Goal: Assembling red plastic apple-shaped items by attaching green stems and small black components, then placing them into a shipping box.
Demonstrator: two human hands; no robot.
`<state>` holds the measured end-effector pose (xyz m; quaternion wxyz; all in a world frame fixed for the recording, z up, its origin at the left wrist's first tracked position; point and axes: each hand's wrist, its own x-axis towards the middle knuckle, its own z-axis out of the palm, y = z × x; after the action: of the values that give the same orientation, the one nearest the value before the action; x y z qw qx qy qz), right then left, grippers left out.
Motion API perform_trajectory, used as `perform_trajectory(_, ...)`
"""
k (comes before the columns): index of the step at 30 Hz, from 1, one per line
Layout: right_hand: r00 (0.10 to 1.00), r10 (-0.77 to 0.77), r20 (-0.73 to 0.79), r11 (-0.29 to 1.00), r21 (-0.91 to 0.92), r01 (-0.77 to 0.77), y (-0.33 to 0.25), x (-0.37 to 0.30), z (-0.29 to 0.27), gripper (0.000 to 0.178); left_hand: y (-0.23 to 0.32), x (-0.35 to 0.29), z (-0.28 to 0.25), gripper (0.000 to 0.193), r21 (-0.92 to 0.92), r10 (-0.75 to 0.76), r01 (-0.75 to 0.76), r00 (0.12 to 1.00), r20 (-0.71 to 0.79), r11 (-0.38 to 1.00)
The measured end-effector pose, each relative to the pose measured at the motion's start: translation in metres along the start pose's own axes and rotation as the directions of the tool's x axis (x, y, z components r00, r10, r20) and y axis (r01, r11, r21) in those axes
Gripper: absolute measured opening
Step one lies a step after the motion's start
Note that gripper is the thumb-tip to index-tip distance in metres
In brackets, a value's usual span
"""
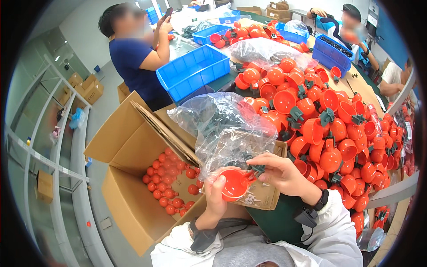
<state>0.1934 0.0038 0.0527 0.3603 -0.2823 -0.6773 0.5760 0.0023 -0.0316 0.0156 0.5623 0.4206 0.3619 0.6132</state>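
Observation:
My left hand point(214, 198) is closed around a small round red plastic cup point(235, 185), its open mouth facing up. A short red stem sticks out of the cup toward my right hand point(281, 176). Between the thumb and fingers of that hand is a small dark green plastic fitting point(257, 168), right at the stem; whether the two are joined I cannot tell. Under both hands lies a shallow cardboard tray point(272, 196) with small pale parts in it. A clear plastic bag point(231, 129) with dark pieces rests on the tray's far side.
A big pile of red cups with green fittings point(329, 129) covers the table to the right. At left stands an open cardboard box point(129, 196) with red balls. Beyond are a blue bin point(193, 73) and a person holding a phone point(138, 58); others sit far right.

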Motion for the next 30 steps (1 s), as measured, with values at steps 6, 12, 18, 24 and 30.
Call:
perform_trajectory(6, 1.0, 0.01, 0.011, 1.0, 0.0, -0.01, -0.001, 0.001, 0.002, 0.046, 0.002, 0.0, 0.0, 0.04, 0.01, 0.02, -0.02, 1.0, -0.012, 1.0)
perform_trajectory(12, 1.0, -0.003, -0.004, 1.0, -0.014, 0.003, 0.005, 0.003, 0.004, 0.047, 0.001, 0.0, 0.0, 0.041, 0.002, -0.006, 0.007, 1.0, -0.025, 1.0)
perform_trajectory(18, 1.0, -0.019, -0.019, 0.998, -0.054, 0.018, 0.003, 0.003, 0.004, 0.046, 0.004, 0.001, 0.0, 0.041, 0.015, -0.03, 0.03, 0.999, -0.017, 0.999)
perform_trajectory(24, 1.0, -0.021, -0.014, 0.995, -0.095, 0.019, -0.005, 0.003, 0.004, 0.045, 0.0, 0.001, -0.003, 0.041, 0.002, -0.054, 0.054, 0.998, -0.038, 0.999)
perform_trajectory(30, 1.0, -0.005, -0.027, 0.998, -0.063, 0.003, 0.0, 0.001, 0.006, 0.045, 0.003, 0.0, -0.001, 0.041, -0.054, -0.08, 0.079, 0.997, -0.015, 0.995)
